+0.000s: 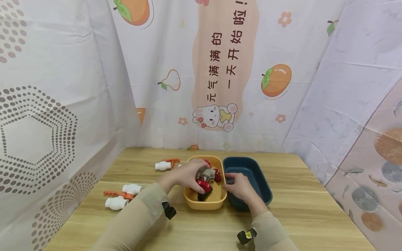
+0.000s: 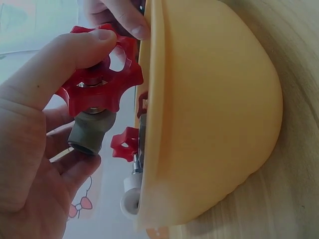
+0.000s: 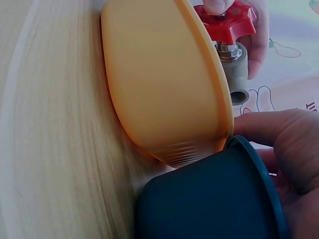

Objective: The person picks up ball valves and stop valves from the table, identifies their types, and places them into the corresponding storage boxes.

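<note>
My left hand (image 1: 189,176) grips a grey pipe valve (image 2: 89,132) by its red handwheel (image 2: 94,84), the thumb across the wheel and fingers behind. It holds the valve over the yellow bin (image 1: 205,206). More valves with red handwheels (image 1: 217,175) lie in that bin, and part of a black piece (image 1: 205,194) shows below the hand. My right hand (image 1: 239,187) is at the adjoining rims of the yellow bin and the dark blue bin (image 3: 209,199). Its thumb touches the yellow rim; the other fingers are partly hidden, so whether they hold something is unclear.
On the wooden table (image 1: 201,232), white valves with orange handles lie to the left: a near group (image 1: 120,197) and a far one (image 1: 163,165). The two bins stand side by side. Printed curtains (image 1: 176,52) hang behind the table and at both sides.
</note>
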`<action>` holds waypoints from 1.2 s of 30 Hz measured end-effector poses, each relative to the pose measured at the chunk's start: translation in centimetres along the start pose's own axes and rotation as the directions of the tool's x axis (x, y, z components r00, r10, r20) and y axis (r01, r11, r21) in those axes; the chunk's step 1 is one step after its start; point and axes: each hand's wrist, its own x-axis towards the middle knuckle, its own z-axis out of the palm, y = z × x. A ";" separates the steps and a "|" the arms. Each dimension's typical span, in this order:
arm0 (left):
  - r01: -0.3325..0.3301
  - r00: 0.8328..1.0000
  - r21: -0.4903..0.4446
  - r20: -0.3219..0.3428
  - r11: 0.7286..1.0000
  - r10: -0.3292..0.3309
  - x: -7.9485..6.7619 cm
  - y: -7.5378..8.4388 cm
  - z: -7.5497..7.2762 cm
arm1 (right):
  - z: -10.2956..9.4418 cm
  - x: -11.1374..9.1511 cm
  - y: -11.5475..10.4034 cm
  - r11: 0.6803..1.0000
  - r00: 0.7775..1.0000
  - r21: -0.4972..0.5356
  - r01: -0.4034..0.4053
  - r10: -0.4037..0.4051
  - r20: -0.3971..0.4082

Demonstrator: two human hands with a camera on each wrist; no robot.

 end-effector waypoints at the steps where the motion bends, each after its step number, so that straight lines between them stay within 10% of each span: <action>1: -0.002 1.000 0.004 0.005 1.000 0.002 0.1 0.1 0.0 | 0.0 0.0 0.0 1.000 1.000 0.000 0.001 -0.001 -0.001; 36: -0.030 0.997 -0.024 0.064 0.999 0.032 1.0 0.5 0.7 | -0.1 -0.2 -0.3 1.000 1.000 -0.011 -0.015 0.015 -0.006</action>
